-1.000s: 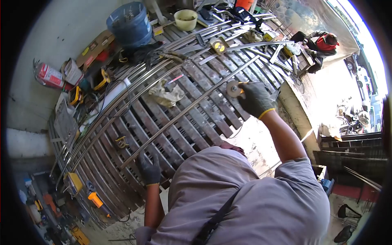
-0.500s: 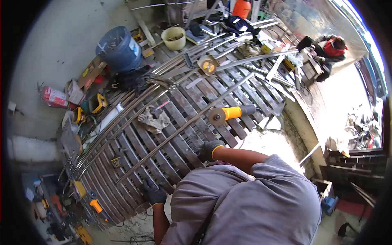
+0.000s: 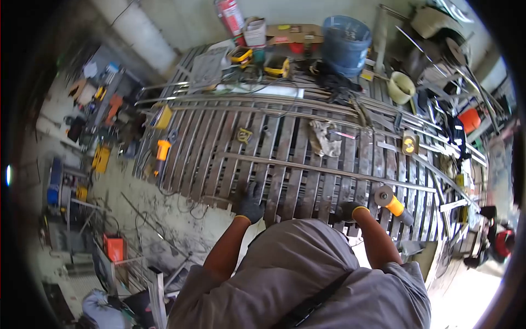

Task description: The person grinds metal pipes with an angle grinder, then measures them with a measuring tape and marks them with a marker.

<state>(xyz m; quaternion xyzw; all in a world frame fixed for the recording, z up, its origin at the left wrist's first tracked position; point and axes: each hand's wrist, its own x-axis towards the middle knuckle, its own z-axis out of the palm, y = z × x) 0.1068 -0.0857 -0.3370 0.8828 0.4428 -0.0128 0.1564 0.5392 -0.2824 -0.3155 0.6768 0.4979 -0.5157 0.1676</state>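
Note:
I lean over a slatted steel table (image 3: pixel 285 186). My gloved left hand (image 3: pixel 251 204) rests flat on the slats near the front edge, fingers apart, holding nothing. My gloved right hand (image 3: pixel 348 211) is curled into a fist against the table's front edge. An angle grinder with an orange handle (image 3: pixel 392 203) lies on the slats just right of that hand, not held. A long steel bar (image 3: pixel 329 171) lies across the table just beyond both hands.
A rag (image 3: pixel 324 137), a second orange grinder (image 3: pixel 162 151), a blue drum (image 3: pixel 345 44), a cream bucket (image 3: pixel 401 86) and more bars crowd the table's far side. An orange machine (image 3: pixel 114 247) stands on the floor at left. Another person in red (image 3: pixel 501 244) is at far right.
My right hand let go of the angle grinder, which now lies on the slats, and dropped to the table's front edge. My view has swung left along the table.

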